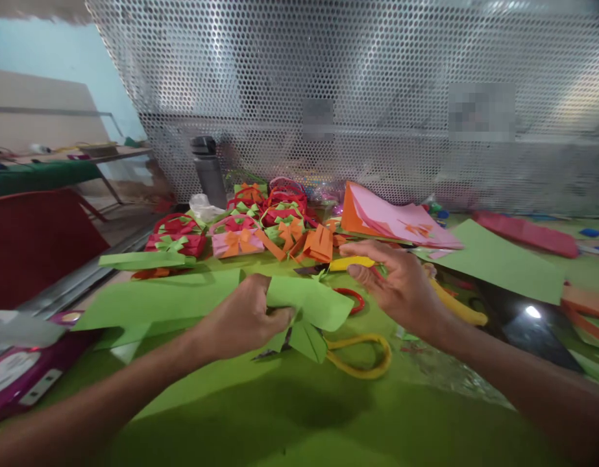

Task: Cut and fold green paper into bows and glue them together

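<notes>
A: Left hand (245, 318) is curled tight, pinching the middle of a folded green paper bow (306, 310) just above the green table (289, 421).

B: And the right hand (401, 285)?

A: Loose, fingers half spread and gripping nothing, hovering just right of the bow. Its fingertips sit near a yellow strip (350, 263).

B: What's under the bow?

A: Yellow-handled scissors (362, 357) lie on the table right below it, with a red ring (352, 299) close beside.

B: Further out?

A: A long green sheet (158, 301) stretches left from the pinching hand. Beyond sits a cluster of small paper baskets (241, 227), red, pink and orange with bows. Pink paper (401, 224) and another green sheet (503, 263) lie to the right. A perforated metal screen (357, 78) backs the table, a dark bottle (207, 170) standing against it.
</notes>
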`<state>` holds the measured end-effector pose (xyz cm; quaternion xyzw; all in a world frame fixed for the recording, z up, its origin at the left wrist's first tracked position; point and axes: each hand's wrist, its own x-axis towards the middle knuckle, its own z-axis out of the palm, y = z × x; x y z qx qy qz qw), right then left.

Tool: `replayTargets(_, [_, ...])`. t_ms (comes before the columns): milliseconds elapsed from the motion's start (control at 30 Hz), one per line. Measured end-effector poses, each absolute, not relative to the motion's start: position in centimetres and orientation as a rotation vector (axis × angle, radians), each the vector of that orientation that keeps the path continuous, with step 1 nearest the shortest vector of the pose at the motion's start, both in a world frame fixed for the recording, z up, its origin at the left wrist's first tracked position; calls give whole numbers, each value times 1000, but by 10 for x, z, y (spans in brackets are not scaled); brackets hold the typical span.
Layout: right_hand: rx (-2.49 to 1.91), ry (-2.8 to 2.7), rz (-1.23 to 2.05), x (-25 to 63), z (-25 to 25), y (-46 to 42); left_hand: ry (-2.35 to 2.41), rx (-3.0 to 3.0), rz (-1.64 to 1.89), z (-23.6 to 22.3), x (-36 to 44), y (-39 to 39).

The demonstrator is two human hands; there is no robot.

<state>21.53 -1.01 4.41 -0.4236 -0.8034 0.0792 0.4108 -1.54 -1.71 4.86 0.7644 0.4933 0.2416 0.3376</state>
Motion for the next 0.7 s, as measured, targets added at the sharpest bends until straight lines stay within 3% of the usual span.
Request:
replayTargets(133, [-1012,-2143,358,202,47,-32,1218,2314,595,44,-12,-24])
replayTargets(400, [-969,-2410,-34,188,37,-44,1015,2794,362,36,0,-35])
replayTargets(533, [-1036,-2241,11,196,39,-34,990,2589,834,43,-2,-33])
replayTargets(700, [-1146,-1728,599,206,39,-13,995,1796,1367,54,-15,-20])
